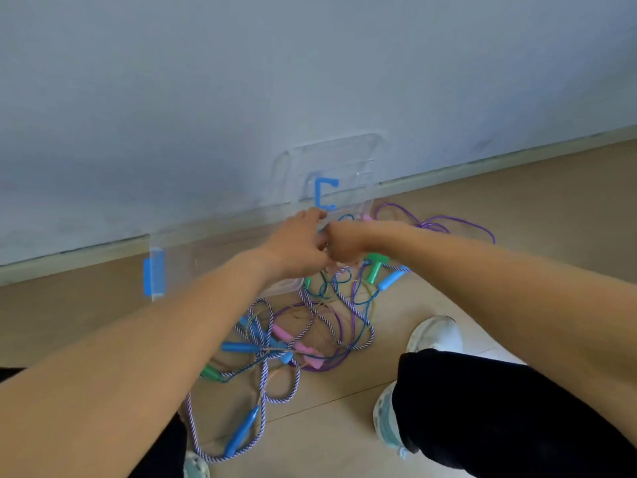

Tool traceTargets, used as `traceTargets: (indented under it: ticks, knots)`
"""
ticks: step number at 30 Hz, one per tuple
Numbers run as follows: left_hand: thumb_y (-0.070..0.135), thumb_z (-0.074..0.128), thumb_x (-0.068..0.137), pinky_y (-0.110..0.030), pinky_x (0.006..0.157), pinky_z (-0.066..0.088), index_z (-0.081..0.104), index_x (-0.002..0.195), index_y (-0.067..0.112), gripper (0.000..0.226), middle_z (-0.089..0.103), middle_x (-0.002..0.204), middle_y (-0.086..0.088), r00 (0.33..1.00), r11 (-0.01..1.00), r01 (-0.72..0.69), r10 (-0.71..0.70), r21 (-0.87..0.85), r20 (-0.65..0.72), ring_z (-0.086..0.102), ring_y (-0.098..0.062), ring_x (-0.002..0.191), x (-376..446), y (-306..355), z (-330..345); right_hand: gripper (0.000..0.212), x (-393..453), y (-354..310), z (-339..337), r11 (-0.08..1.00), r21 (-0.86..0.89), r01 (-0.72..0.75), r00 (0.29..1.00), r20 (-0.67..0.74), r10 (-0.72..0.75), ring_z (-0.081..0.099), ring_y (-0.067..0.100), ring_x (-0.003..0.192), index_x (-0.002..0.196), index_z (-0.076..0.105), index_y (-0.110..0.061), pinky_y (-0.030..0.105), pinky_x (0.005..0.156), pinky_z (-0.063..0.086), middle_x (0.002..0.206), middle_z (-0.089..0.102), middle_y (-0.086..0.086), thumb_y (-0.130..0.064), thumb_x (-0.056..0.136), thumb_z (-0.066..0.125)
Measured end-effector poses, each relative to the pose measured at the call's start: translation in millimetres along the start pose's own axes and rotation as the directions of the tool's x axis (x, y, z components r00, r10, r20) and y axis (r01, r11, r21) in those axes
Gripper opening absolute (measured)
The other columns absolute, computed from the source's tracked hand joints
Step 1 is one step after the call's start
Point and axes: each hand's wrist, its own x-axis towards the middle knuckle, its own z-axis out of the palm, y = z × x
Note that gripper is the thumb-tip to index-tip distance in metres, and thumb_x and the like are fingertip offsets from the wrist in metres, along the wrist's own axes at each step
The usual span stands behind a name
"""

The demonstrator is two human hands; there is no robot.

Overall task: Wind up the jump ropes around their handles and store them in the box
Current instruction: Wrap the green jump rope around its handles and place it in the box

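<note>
**Ropes limp, handles firm: we take them by the grips**

Cords nearest us sprawl loose over the floor (344, 426): a purple-and-white braided rope (262, 401) loops round a blue handle (241, 431), and beyond it pink handles (303, 350), another blue handle (241, 347) and a green handle (212, 372) lie knotted in the jump ropes (310, 326). We judge the cords light, soft and quick to snag; the handles are the stiff parts and the sensible places to grasp, winding cord round them from there.

Farther out, our left hand (296, 246) and right hand (344, 243) meet with fingers curled, seemingly working a rope between them; blur hides exactly what they pinch, so we cannot tell. Just past them lie a green handle (375, 267) and a blue one (391, 279). The clear box (213, 250) sits against the wall (310, 63), its lid (331, 167) propped behind, and a thin purple rope (448, 224) trails to its right.
</note>
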Motion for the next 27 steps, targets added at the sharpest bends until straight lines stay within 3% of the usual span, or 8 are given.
traceTargets:
  ticks: [5,8,12,15,20,23,25,27]
  knots:
    - [0.025,0.061,0.094,-0.024,0.069,0.05,0.064,0.103,0.009,0.018,0.073,0.08,-0.003,0.989,0.979,-0.148,0.144,-0.139,-0.034,0.069,-0.016,0.075,-41,13,-39,0.015,-105,-28,-68,0.998,-0.004,0.06,0.982,-0.18,-0.059,0.062,0.013,0.061,0.095,0.07,-0.02,0.02,0.052,0.049,0.076,0.07,-0.005,-0.032,0.093,0.063]
    - [0.029,0.056,0.099,-0.011,0.05,0.041,0.067,0.083,0.011,0.026,0.064,0.058,-0.002,0.973,0.968,-0.215,0.2,-0.129,-0.115,0.058,-0.008,0.048,-72,29,-71,0.026,-153,-35,-85,0.998,-0.004,0.066,0.955,-0.291,-0.064,0.059,0.009,0.057,0.081,0.072,-0.017,0.021,0.055,0.05,0.067,0.069,-0.006,-0.043,0.085,0.071]
    - [0.023,0.056,0.099,-0.03,0.051,0.054,0.062,0.078,0.008,0.027,0.041,0.051,0.0,0.975,0.94,-0.199,0.16,-0.278,-0.155,0.043,-0.011,0.037,-114,34,-114,0.031,-165,-27,-68,0.992,-0.082,-0.096,0.94,-0.335,0.064,0.058,0.015,0.056,0.074,0.07,-0.018,0.024,0.058,0.047,0.065,0.066,-0.003,-0.046,0.088,0.065]
    - [0.025,0.054,0.1,-0.025,0.042,0.042,0.065,0.079,0.008,0.029,0.033,0.053,0.002,0.972,0.93,-0.178,0.114,-0.323,-0.205,0.032,-0.012,0.04,-130,26,-133,0.042,-161,-16,-50,0.988,0.141,-0.064,0.937,-0.333,0.108,0.06,0.016,0.062,0.088,0.07,-0.009,0.031,0.067,0.056,0.071,0.067,-0.001,-0.046,0.095,0.054]
    - [0.035,0.05,0.1,-0.024,0.053,0.034,0.069,0.087,0.017,0.029,0.053,0.06,0.006,0.956,0.972,-0.083,0.141,0.222,-0.258,0.049,-0.006,0.052,-132,-1,-130,0.036,-167,-15,-61,0.992,0.117,-0.037,0.889,-0.449,0.086,0.067,0.024,0.088,0.09,0.07,-0.012,0.037,0.091,0.049,0.078,0.075,-0.002,-0.043,0.096,0.052]
    - [0.036,0.056,0.096,-0.029,0.075,0.047,0.061,0.114,0.016,0.027,0.071,0.096,-0.004,0.973,0.981,0.004,0.041,0.195,-0.228,0.067,-0.021,0.088,-122,-10,-123,0.03,-174,-31,-62,0.947,0.301,0.115,0.908,-0.418,0.023,0.07,0.023,0.067,0.095,0.064,-0.006,0.031,0.075,0.056,0.059,0.069,0.004,-0.034,0.098,0.054]
    - [0.045,0.069,0.084,-0.032,0.103,0.04,0.04,0.143,0.015,0.072,0.053,0.138,-0.009,0.958,0.972,-0.086,0.14,0.218,-0.248,0.05,-0.025,0.127,-115,-2,-110,0.028,-173,-43,-57,0.943,0.281,0.178,0.913,-0.404,-0.052,0.063,0.019,0.05,0.095,0.066,-0.007,0.026,0.065,0.05,0.053,0.054,-0.002,-0.033,0.098,0.056]
    - [0.05,0.074,0.072,-0.034,0.115,0.029,0.023,0.153,0.018,0.101,0.035,0.153,-0.006,0.909,0.958,-0.263,0.286,0.116,-0.303,0.034,-0.019,0.14,-111,15,-94,0.026,-170,-53,-53,0.969,0.164,0.187,0.923,-0.368,-0.116,0.055,0.014,0.047,0.094,0.069,-0.013,0.026,0.063,0.047,0.057,0.05,-0.002,-0.035,0.097,0.056]
